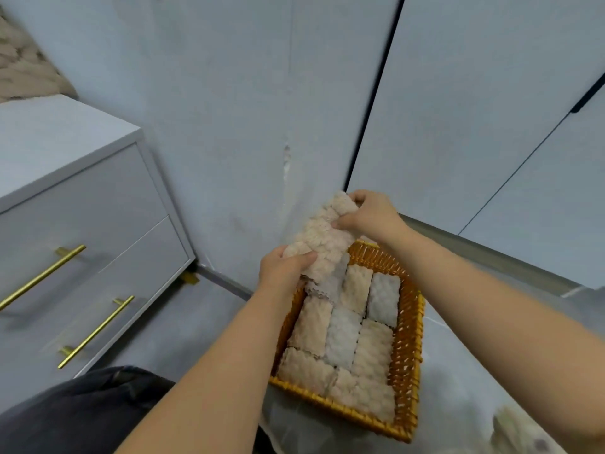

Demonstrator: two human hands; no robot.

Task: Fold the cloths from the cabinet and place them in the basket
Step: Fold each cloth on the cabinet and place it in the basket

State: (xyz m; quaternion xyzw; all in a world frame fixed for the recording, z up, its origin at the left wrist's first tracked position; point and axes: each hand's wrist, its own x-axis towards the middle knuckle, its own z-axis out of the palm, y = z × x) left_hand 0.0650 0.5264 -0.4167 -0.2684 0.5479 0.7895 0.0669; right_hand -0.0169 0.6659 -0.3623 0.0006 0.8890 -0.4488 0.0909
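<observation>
Dark trouser fabric fills the near left corner, and 2 bare forearms reach forward past it. The left hand grips the near end of a beige, bumpy-textured cloth, thumb on top and fingers curled under. The right hand pinches the far end, fingers curled round its edge. The cloth hangs stretched between both hands, tilted, just above the far left corner of the basket, with its scalloped lower edge drooping onto the cloths inside.

The basket is orange wicker and rectangular, and it stands on a pale, glossy surface at the near right. Folded cloths are packed side by side in it, most of them beige and 2 pale white.

On the left stands a light grey drawer unit with 2 brass bar handles and a brass foot at its far corner. Something beige and quilted lies at its far left edge. A blue-grey wall runs behind, and at the far right are matching flat cabinet doors divided by dark gaps. The floor is grey.
</observation>
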